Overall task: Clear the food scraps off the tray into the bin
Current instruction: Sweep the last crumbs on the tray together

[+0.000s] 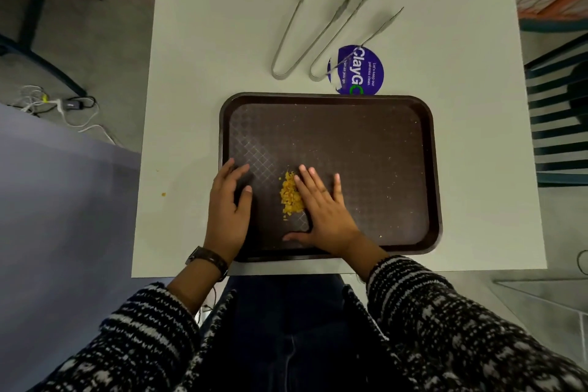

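Note:
A dark brown tray (366, 137) lies on the white table in front of me. A small heap of yellow food scraps (289, 195) sits on its near left part, and tiny crumbs are scattered over the rest. My right hand (321, 210) lies flat on the tray, fingers spread, its edge touching the right side of the heap. My left hand (229, 204) rests open on the tray's left rim, a short gap left of the scraps. Neither hand holds anything. A large grey-blue surface (60, 200) fills the left side; I cannot tell if it is the bin.
Two metal tongs (297, 29) (346, 38) lie on the white table (191, 73) beyond the tray, one over a round purple sticker (362, 73). A yellow crumb (163, 194) lies on the table left of the tray. Chairs stand at the right, cables on the floor at left.

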{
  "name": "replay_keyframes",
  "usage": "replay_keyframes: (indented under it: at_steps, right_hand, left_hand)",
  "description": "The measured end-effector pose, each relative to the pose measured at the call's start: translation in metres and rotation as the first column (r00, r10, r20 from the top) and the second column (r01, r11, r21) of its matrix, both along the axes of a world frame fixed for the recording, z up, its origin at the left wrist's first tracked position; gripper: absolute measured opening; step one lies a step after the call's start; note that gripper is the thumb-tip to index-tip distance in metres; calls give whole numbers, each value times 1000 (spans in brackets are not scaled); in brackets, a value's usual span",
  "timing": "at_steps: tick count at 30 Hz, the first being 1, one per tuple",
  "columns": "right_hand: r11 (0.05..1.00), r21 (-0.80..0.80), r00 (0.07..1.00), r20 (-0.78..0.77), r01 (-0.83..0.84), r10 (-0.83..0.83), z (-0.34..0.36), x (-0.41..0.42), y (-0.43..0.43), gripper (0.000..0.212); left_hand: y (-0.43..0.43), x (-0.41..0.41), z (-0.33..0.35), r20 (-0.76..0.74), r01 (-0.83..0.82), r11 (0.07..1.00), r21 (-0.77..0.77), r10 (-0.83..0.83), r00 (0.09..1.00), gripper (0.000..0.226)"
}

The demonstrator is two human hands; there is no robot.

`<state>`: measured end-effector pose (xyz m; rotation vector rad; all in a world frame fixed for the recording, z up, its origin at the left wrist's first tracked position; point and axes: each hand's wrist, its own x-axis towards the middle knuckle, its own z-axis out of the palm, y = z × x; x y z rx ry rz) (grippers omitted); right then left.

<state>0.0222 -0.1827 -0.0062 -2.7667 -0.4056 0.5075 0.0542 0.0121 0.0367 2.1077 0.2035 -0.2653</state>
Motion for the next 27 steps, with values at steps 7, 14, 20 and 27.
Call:
replay_keyframes:
  at_steps: [7,14,20,27]
  right_hand:
    - [991,-2,989,56,136,-136,-1,38,17,104]
    - [826,375,899,-47,421,-436,15,1,4,82]
    - [585,489,750,-267,646,-605,21,-31,31,84]
    - [556,524,757,-339,645,-559,13,-26,68,90]
  left_hand:
    - [10,-3,-4,7,78,996,33,-78,997,36]
    - [-7,3,-6,19,287,957,35,-288,958,51]
    - [-38,0,-31,-25,548,804,233,-558,829,77]
    - [-46,-14,-38,-107,707,646,288,-712,694,71]
